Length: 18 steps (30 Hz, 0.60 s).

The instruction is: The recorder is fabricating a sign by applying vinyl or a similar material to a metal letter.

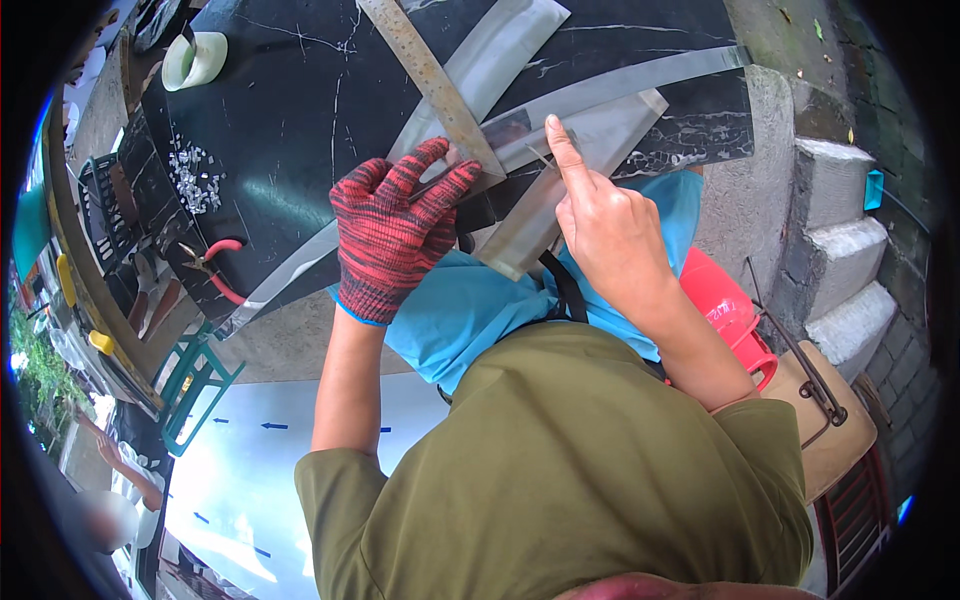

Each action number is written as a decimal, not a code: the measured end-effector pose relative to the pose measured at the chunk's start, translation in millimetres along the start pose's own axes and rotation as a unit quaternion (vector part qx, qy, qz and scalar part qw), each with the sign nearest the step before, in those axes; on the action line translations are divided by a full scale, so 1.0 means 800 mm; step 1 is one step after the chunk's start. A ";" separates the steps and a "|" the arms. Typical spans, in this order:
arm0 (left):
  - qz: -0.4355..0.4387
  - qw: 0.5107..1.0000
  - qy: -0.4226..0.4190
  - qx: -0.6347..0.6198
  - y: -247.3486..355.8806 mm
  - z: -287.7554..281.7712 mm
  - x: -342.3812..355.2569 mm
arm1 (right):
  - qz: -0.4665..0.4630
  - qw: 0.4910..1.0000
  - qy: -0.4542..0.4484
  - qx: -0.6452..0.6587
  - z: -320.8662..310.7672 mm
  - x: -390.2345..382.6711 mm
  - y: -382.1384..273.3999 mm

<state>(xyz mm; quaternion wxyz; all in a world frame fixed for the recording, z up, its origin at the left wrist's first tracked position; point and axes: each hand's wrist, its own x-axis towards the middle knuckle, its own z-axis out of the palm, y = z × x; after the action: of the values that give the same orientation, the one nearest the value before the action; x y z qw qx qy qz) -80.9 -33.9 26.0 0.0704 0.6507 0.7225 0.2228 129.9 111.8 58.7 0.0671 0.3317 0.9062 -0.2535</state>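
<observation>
My left hand (398,230), in a red-and-black knitted glove, bends its fingers over the lower end of a rusty metal ruler (425,75). Under the ruler runs a long clear plastic strip (640,82), which curves across the black marble-patterned tabletop (285,110). My bare right hand (612,225) is just to the right, index finger stretched along the strip and the other fingers curled. A thin pointed sliver (541,156) shows beside its fingers; what it belongs to is hidden. Wider clear plastic strips (575,180) lie crossed beneath, one overhanging the near edge.
At the table's left are a tape roll (195,62), a pile of small clear bits (196,178) and red-handled pliers (218,268). A green plastic stool (195,385) stands lower left, a red plastic chair (722,305) at my right. Concrete steps (838,245) rise beyond. Another person is far left.
</observation>
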 end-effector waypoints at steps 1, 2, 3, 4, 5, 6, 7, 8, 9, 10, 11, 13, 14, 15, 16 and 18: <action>0.009 1.000 0.014 -0.005 0.000 0.000 0.001 | 0.000 1.000 -0.001 0.001 -0.001 0.000 0.000; 0.008 1.000 0.012 -0.006 -0.001 0.001 0.001 | -0.001 1.000 -0.002 0.002 -0.001 0.000 -0.001; 0.003 1.000 0.009 -0.006 -0.001 0.001 -0.001 | 0.000 1.000 -0.004 0.003 -0.001 0.000 0.000; -0.001 1.000 0.007 -0.007 -0.001 0.001 -0.002 | -0.001 1.000 -0.004 0.004 -0.001 0.000 0.000; -0.001 1.000 0.006 -0.008 -0.002 0.001 -0.002 | -0.003 1.000 -0.003 0.006 -0.001 0.001 0.000; 0.002 1.000 0.002 0.005 -0.002 0.000 -0.001 | -0.002 1.000 -0.004 0.007 -0.002 0.001 0.000; 0.004 1.000 -0.002 0.018 -0.002 -0.001 -0.001 | -0.002 1.000 -0.008 0.007 -0.004 0.001 0.000; 0.003 1.000 -0.003 0.018 -0.003 0.000 -0.001 | -0.002 1.000 -0.011 0.007 -0.004 0.001 0.000; 0.006 1.000 0.003 0.014 -0.003 0.001 0.000 | -0.002 1.000 -0.012 0.008 -0.004 0.001 0.000; 0.009 1.000 0.010 0.011 -0.003 0.001 0.000 | -0.004 1.000 -0.008 0.007 -0.003 0.001 0.000; 0.008 1.000 0.010 0.011 -0.003 0.000 0.000 | -0.007 1.000 -0.003 0.006 -0.002 0.001 0.000; -0.017 0.999 -0.029 -0.018 -0.002 -0.002 -0.002 | -0.005 1.000 -0.005 0.001 -0.002 0.001 0.000; -0.018 0.999 -0.029 -0.019 -0.002 -0.003 -0.001 | -0.002 1.000 -0.007 -0.004 -0.002 0.001 -0.001; -0.019 0.999 -0.033 -0.017 -0.001 -0.003 0.000 | -0.002 1.000 -0.007 -0.004 -0.001 0.001 0.000; -0.021 0.999 -0.037 -0.015 -0.001 -0.003 0.000 | -0.003 1.000 -0.003 -0.004 0.000 0.001 0.000; -0.021 0.999 -0.033 -0.014 0.000 -0.003 0.000 | -0.005 1.000 0.001 -0.003 0.001 0.001 0.000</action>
<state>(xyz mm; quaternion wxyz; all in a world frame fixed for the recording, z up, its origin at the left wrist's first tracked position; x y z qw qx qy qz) -82.4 -34.6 28.3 0.1081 0.6412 0.7300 0.2102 129.3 111.9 58.0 0.0658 0.3274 0.9087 -0.2505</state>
